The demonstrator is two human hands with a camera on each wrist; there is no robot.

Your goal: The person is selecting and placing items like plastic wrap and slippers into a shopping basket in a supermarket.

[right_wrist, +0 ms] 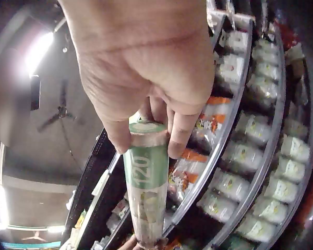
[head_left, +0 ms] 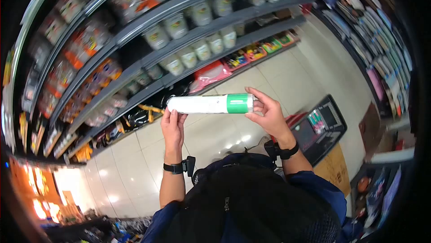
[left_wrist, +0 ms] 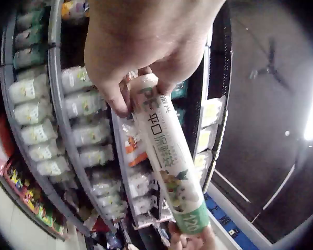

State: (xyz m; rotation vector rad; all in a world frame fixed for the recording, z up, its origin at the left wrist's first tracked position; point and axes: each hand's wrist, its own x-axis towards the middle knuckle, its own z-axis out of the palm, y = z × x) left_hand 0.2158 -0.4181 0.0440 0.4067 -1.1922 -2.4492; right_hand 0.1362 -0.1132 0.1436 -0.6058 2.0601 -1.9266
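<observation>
A long white roll of plastic food bags (head_left: 197,104) with a green band at one end lies level between my two hands in the head view. My left hand (head_left: 173,128) grips its white end, thumb and fingers on either side. At the green end, my right hand (head_left: 271,113) pinches the roll between thumb and fingers. In the left wrist view the roll (left_wrist: 167,151) shows dark print, a food picture and "120" on its green band. The right wrist view has the green end of the roll (right_wrist: 146,166) between the right hand's fingers (right_wrist: 180,133).
Shelves (head_left: 134,65) of packaged cups and bags run along the far side. A black shopping basket (head_left: 325,128) with items inside stands at the right on the floor, near a wooden stool top (head_left: 333,166). Another rack (head_left: 372,41) of goods stands far right, beyond the tiled floor (head_left: 202,140).
</observation>
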